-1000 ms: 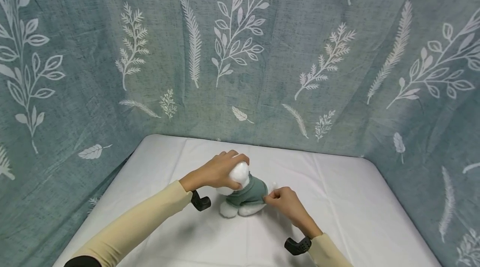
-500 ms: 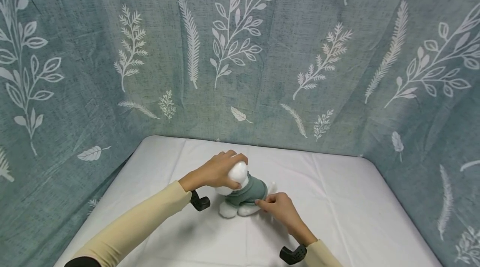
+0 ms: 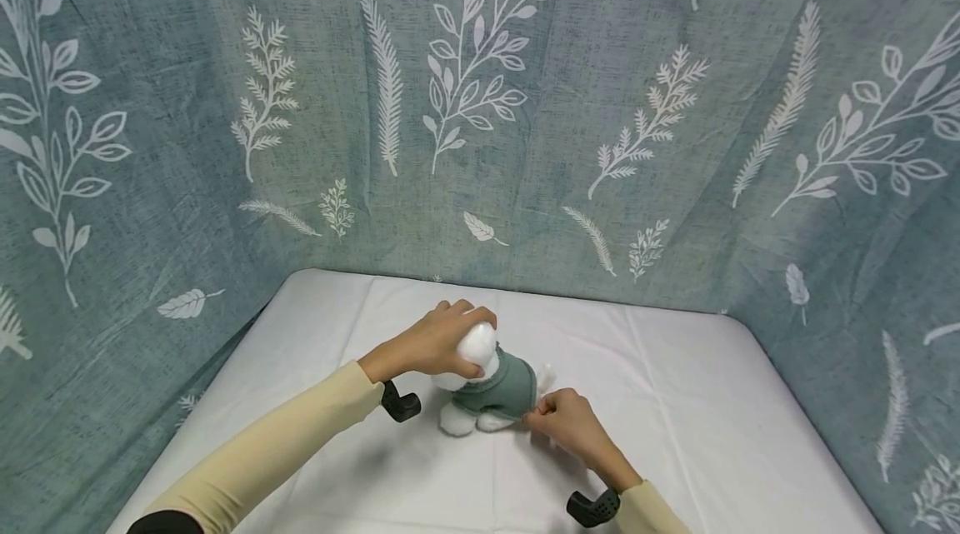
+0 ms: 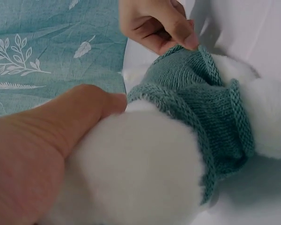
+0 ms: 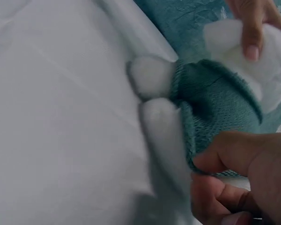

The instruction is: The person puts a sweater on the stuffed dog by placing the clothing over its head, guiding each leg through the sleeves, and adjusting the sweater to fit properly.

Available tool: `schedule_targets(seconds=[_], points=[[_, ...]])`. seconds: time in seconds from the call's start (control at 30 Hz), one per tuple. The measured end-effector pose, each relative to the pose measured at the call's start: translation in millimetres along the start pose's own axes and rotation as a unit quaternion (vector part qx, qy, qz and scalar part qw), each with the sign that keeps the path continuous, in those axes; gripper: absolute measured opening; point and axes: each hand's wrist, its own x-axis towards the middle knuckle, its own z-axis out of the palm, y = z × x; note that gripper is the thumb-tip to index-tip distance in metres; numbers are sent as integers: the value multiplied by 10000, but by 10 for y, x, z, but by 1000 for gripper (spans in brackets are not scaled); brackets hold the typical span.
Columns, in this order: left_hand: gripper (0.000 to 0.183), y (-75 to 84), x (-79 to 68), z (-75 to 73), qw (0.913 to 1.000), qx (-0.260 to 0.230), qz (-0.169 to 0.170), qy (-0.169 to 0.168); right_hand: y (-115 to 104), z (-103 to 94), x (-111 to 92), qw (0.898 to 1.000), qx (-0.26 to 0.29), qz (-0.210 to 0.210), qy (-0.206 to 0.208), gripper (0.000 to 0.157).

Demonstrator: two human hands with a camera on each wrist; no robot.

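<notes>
A white plush animal (image 3: pixel 477 344) wears a knitted green sweater (image 3: pixel 506 388) in the middle of the table. My left hand (image 3: pixel 441 342) grips its head from above, thumb on the near side. At the sweater's rear hem, my right hand (image 3: pixel 572 427) pinches the edge between thumb and forefinger. The right wrist view shows that pinched hem (image 5: pixel 193 161) beside a white leg (image 5: pixel 164 126). White fur of the tail (image 3: pixel 546 380) sticks out behind the sweater. In the left wrist view, rolled knit edges (image 4: pixel 243 119) ring the neck and leg openings. The toy's face is hidden.
A white cloth (image 3: pixel 675 401) covers the table, with soft creases. Blue-green fabric (image 3: pixel 480 101) printed with white leaves hangs behind it and along both sides. A black wrist device (image 3: pixel 401 402) sits on each arm.
My right hand moved left and down along the sweater's lower edge, then back a little to the right. The hem now reaches lower over the hind leg. My left hand stays on the head.
</notes>
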Motion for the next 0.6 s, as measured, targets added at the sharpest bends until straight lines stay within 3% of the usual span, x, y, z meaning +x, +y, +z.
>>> schedule_targets(seconds=[0.27, 0.6], points=[[61, -18, -14, -8, 9997, -242, 40, -98, -298, -86, 121, 9994, -116, -246, 191, 40], [60, -6, 3, -2, 9995, -235, 171, -90, -581, -32, 314, 9983, 214, -371, 395, 27]])
